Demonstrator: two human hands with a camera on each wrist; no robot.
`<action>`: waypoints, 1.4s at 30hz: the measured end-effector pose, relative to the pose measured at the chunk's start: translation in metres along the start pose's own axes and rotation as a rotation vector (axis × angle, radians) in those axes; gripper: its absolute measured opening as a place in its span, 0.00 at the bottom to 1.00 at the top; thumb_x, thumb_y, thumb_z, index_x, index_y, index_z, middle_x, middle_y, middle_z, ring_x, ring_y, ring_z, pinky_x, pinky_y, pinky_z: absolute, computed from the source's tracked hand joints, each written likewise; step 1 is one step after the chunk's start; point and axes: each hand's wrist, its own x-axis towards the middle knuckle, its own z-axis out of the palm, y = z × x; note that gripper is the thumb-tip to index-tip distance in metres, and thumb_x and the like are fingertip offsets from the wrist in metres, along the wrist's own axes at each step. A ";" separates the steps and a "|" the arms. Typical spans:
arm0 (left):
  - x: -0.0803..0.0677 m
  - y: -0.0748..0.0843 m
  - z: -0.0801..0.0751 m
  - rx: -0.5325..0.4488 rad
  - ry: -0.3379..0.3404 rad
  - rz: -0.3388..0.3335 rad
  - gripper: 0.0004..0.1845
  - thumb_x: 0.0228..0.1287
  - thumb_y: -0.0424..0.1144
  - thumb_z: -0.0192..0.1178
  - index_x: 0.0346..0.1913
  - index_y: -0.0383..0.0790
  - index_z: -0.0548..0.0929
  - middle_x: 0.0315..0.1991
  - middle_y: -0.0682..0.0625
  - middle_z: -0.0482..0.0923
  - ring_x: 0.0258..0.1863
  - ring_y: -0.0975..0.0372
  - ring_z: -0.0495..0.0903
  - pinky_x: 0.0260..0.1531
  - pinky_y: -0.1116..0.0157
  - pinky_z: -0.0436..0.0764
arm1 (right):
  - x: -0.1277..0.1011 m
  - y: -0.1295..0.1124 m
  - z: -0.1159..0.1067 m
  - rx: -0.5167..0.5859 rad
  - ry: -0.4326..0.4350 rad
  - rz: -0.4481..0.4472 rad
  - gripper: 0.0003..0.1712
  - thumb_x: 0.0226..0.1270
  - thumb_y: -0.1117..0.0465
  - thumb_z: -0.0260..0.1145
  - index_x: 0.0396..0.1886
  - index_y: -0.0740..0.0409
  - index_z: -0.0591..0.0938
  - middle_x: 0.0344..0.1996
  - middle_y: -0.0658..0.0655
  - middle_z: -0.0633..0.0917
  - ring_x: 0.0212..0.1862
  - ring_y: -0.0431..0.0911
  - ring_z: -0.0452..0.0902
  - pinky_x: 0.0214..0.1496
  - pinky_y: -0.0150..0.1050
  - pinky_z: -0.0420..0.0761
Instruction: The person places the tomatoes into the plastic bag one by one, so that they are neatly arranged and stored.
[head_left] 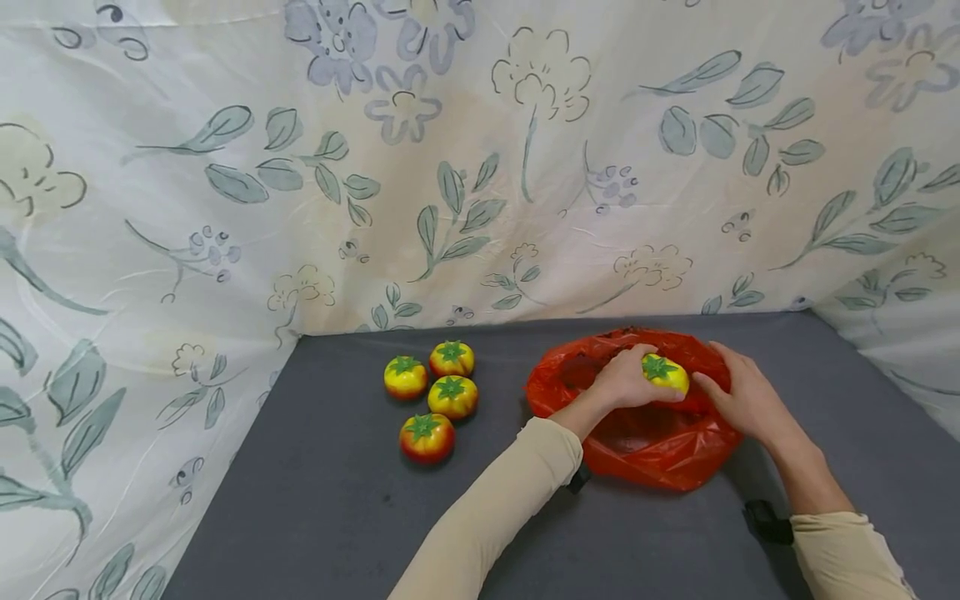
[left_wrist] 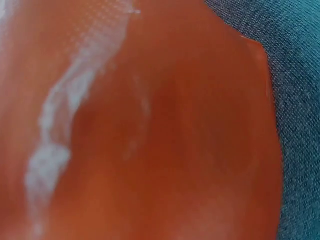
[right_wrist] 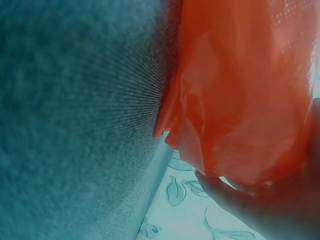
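Your left hand (head_left: 626, 377) is gripping the yellow fruit (head_left: 666, 375) over the mouth of the red bag (head_left: 671, 462); your right hand (head_left: 750, 400), just beside that grip, is pinching the bag's side. If that pinch is loosening, the plastic could be sagging, snagging the fruit and letting it roll out. Red film is filling the left wrist view, hiding your left fingers; the bag's depths are staying too dark to read.
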 end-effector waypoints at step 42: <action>0.031 0.004 0.036 0.402 0.111 -0.151 0.36 0.52 0.64 0.64 0.59 0.49 0.67 0.46 0.55 0.69 0.38 0.64 0.74 0.41 0.67 0.75 | 0.003 -0.006 0.003 0.028 0.044 -0.132 0.36 0.67 0.63 0.63 0.66 0.75 0.58 0.57 0.78 0.65 0.55 0.71 0.61 0.51 0.70 0.65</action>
